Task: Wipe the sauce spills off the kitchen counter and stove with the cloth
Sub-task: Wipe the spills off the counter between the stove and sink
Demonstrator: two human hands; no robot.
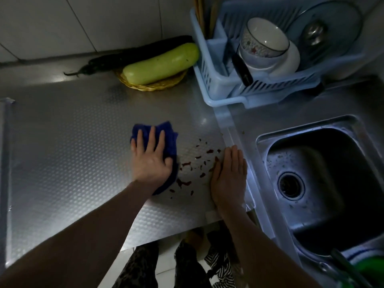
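Dimpled steel counter point(62, 142), blue cloth point(166, 134), red spills point(199, 163), basket point(151, 85), dish rack point(224, 96), possibly plastic.

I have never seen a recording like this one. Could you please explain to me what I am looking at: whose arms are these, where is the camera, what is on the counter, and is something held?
There is no machine here. One camera sits on a person's head and looks down, so the two bare arms are that person's own.

The left hand presses flat on a blue cloth on the metal counter. The right hand rests flat on the counter, near its right edge, and holds nothing. Between the hands lie dark red sauce spills, not yet wiped.

At the back, a pale green squash lies in a woven basket, with a dark eggplant behind it. To the right stand a blue dish rack with bowls, and a sink.
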